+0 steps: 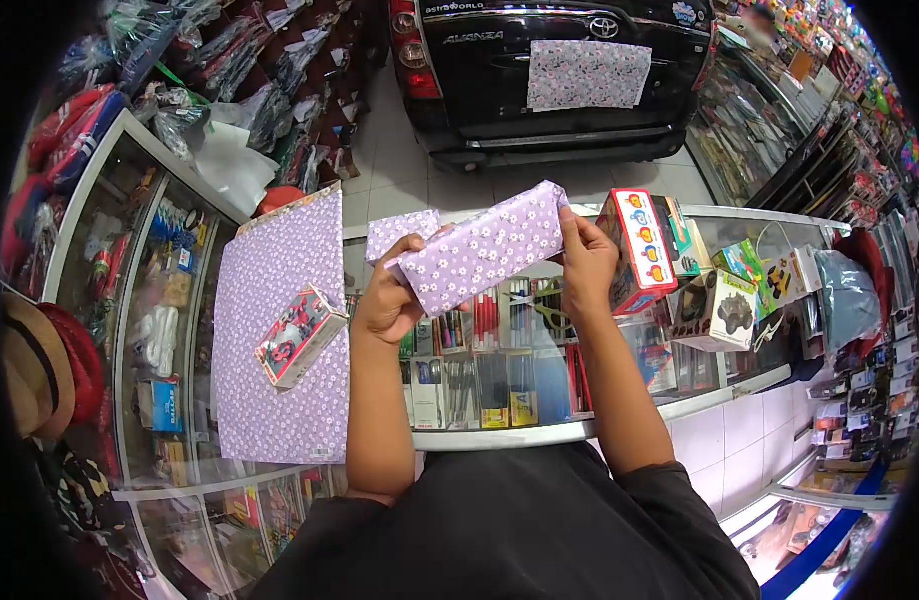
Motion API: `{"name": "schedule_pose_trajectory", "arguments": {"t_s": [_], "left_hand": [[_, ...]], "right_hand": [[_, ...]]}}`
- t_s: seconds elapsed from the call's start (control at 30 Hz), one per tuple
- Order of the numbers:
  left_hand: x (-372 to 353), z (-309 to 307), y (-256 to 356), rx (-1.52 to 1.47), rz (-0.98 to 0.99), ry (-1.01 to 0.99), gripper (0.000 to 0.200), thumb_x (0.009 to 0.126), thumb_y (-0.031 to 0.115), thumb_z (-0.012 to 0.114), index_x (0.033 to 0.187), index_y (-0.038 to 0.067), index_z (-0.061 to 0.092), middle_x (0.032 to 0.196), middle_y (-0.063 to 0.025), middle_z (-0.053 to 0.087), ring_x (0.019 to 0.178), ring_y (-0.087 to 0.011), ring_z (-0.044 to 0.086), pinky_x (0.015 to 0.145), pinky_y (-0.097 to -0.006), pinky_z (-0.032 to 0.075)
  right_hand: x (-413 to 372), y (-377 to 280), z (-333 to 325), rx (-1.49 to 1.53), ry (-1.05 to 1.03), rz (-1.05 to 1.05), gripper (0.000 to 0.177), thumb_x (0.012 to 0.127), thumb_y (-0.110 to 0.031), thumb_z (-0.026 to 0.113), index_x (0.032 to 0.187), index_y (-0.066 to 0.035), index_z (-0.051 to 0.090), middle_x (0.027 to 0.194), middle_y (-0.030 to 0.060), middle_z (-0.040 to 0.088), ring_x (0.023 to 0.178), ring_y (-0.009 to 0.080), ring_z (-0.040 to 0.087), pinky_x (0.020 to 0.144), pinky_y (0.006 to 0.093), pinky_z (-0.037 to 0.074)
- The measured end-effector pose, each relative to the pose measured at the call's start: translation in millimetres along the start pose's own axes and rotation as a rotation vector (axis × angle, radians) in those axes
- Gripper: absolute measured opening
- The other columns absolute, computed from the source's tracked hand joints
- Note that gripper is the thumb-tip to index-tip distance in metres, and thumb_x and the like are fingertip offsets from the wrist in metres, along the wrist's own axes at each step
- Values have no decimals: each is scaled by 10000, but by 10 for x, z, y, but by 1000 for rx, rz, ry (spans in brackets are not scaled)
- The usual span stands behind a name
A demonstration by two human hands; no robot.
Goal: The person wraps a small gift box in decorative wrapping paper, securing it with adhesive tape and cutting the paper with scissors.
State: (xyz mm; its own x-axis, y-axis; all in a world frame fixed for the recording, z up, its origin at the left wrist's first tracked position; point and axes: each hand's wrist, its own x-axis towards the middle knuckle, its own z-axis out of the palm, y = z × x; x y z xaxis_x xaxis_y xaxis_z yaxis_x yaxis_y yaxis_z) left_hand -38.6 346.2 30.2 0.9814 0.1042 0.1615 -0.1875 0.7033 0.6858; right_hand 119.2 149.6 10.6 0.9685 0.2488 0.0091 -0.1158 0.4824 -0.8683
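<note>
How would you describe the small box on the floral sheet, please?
On the glass counter, find the large purple floral sheet beside the left hand. The small box lies slanted near its right edge. Unlike the floral-wrapped package, it shows red-and-white printing.

Red rectangular cardboard box is blocking my right; flat clear glass countertop is leaving room nearer me.

A black car stands beyond the glass counter; a tan hat is far left.

Floral purple-wrapped box, tilted, handheld
</note>
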Motion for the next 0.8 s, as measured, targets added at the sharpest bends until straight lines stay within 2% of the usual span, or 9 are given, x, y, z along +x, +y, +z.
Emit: {"name": "schedule_pose_trajectory", "arguments": {"t_s": [0.2,0.23,0.33,0.37,0.4,0.47,0.5,0.63,0.8], "left_hand": [[-99,-200,103,242,59,-192,695,624,109,750,1285,15,558,1514,-344,304,1423,-414,329,1190,-445,202],[-103,-194,138,144,-17,-169,669,608,177,765,1223,-25,596,1484,-363,336,1424,-413,327,1182,-465,227],[-46,-437,227,-29,-160,-292,493,847,394,616,1074,-42,645,1367,-379,471,1214,-469,555,1074,-504,404],[-14,-502,166,4,-125,-178,537,962,470,454,1044,-24,649,1282,-330,567,1063,-421,654,912,-481,535],[31,-479,147,2,-130,-176,537,962,470,454,1044,-24,649,1282,-330,567,1063,-421,654,912,-481,535],[82,-431,99,146,-240,174,540,1005,450,385,1062,-12,659,1216,-254,631,1045,-334,672,791,-419,583],[128,-179,34,202,-264,229,523,993,458,452,1129,-5,653,1153,-161,663,997,-243,674,725,-337,581],[191,-35,-175,606,-378,315,503,993,363,523,1308,-28,554,1129,-109,665,1010,-157,659,764,-311,582],[218,33,-386,458,-409,190,483,947,380,599,1262,13,594,1055,-86,665,933,-136,658,737,-307,555]], "right_hand": [[20,-25,-25,-83,-72,-7,263,946,-219,683,1011,34,715,842,25,707,683,67,630,616,208,497],[36,-34,-53,-111,-103,53,248,939,-203,687,1003,35,717,839,29,709,684,68,631,615,208,495],[21,-19,-62,-153,-143,116,224,916,-167,702,987,45,723,826,35,710,683,68,626,613,206,486],[-3,-36,-49,-224,-211,158,241,906,-169,710,981,60,722,803,42,706,643,75,619,575,217,485],[-26,-41,-46,-294,-279,200,259,897,-171,719,975,76,722,780,49,702,603,82,612,538,229,484],[-30,22,-67,-365,-364,254,259,890,-179,725,947,73,728,749,45,690,589,80,596,523,227,467],[-31,84,-70,-431,-440,226,256,888,-185,728,933,67,732,728,41,682,579,77,584,511,227,455],[-101,105,-36,-526,-570,277,254,879,-206,742,887,47,743,676,25,660,561,65,552,472,229,419],[-159,152,50,-336,-569,304,241,885,-187,725,946,46,735,734,42,685,572,63,573,478,228,444]]}}
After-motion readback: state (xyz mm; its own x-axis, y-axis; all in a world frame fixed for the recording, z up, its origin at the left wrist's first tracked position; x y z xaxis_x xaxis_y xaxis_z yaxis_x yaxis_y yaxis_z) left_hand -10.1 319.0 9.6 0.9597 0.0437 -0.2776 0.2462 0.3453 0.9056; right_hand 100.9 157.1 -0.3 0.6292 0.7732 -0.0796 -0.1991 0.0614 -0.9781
